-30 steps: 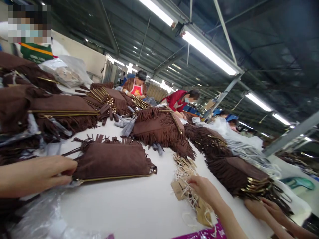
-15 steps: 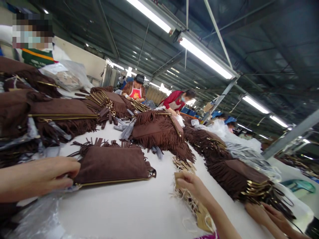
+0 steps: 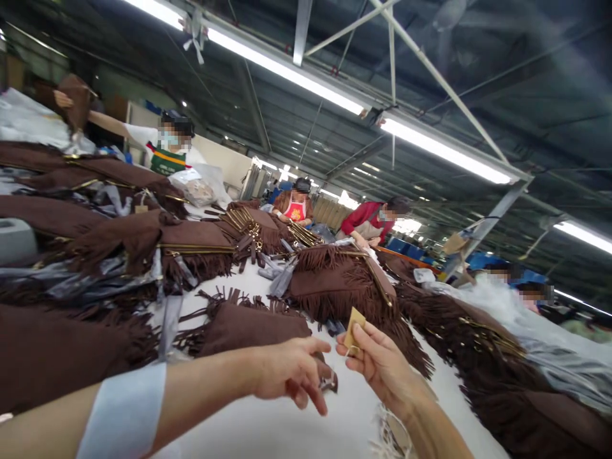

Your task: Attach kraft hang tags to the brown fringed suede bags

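Between the thumb and fingers of my right hand (image 3: pixel 377 357) is a small tan tag (image 3: pixel 354 326) with a white string. My left hand (image 3: pixel 291 373) reaches across from the left, fingers spread, just left of the tag and not touching it. Behind and below my left hand lies a brown fringed bag (image 3: pixel 248 328) on the white table (image 3: pixel 287 427), partly covered by the hand and forearm. White strings (image 3: pixel 389 433) of more tags show beneath my right wrist.
Brown fringed bags are piled at the left (image 3: pixel 62 350), the middle (image 3: pixel 335 280) and the right (image 3: pixel 540 408). Clear plastic (image 3: pixel 507 312) covers the right back. Three people work across the table, one holding up a brown bag (image 3: pixel 75 108).
My right hand has lifted from the tag pile with one tag. My left hand has left the bag's left edge and moved right, opening. The view has turned left.
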Action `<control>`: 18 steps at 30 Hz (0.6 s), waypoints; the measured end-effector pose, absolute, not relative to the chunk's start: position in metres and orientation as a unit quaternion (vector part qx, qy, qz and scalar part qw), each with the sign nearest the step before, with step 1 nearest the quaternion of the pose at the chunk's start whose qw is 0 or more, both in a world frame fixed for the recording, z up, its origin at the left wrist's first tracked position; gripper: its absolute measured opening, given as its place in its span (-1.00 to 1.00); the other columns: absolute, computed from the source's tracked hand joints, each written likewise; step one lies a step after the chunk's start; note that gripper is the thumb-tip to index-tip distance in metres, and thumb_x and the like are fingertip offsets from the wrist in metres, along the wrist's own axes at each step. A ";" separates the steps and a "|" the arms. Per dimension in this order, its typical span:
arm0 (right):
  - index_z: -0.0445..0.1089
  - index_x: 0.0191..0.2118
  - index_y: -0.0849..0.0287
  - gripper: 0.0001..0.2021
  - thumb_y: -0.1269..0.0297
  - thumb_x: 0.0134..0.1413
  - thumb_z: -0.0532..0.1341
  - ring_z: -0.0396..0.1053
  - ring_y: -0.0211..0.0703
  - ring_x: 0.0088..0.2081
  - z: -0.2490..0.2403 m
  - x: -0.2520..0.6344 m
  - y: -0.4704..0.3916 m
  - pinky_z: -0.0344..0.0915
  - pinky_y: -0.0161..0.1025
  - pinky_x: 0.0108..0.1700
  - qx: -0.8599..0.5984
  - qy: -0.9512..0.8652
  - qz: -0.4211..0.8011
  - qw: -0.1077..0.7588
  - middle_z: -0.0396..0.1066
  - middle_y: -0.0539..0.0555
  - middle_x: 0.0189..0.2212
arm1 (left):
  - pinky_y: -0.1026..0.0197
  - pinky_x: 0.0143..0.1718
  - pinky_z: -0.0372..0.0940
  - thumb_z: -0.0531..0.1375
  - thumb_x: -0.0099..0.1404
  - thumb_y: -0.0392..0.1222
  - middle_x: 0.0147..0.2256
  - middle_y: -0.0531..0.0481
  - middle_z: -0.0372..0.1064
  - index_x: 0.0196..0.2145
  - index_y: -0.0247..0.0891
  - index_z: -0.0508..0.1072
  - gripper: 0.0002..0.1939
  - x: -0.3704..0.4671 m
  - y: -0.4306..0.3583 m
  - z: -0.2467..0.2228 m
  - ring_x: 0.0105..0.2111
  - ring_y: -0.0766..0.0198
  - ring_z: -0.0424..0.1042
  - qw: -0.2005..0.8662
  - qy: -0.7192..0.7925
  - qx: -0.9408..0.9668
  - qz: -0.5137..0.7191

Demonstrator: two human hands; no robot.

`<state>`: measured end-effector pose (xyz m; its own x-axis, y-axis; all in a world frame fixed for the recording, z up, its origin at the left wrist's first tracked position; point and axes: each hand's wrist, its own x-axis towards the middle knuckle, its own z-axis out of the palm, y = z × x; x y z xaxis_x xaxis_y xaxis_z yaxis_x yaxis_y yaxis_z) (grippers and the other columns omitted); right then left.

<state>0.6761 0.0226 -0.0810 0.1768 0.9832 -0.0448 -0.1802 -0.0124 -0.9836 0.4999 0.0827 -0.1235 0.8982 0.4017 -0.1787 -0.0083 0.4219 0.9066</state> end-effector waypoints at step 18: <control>0.35 0.03 0.04 -0.35 -0.14 -0.20 0.39 0.30 0.14 0.09 -0.133 0.608 0.054 0.46 -0.14 -0.19 -0.538 -0.502 0.398 0.547 0.34 0.15 0.10 | 0.31 -0.52 0.06 0.25 0.18 -0.22 -0.52 0.06 0.45 -0.51 -0.26 0.52 -0.87 0.409 0.117 -0.080 -0.48 0.30 0.35 0.146 0.308 0.932 0.121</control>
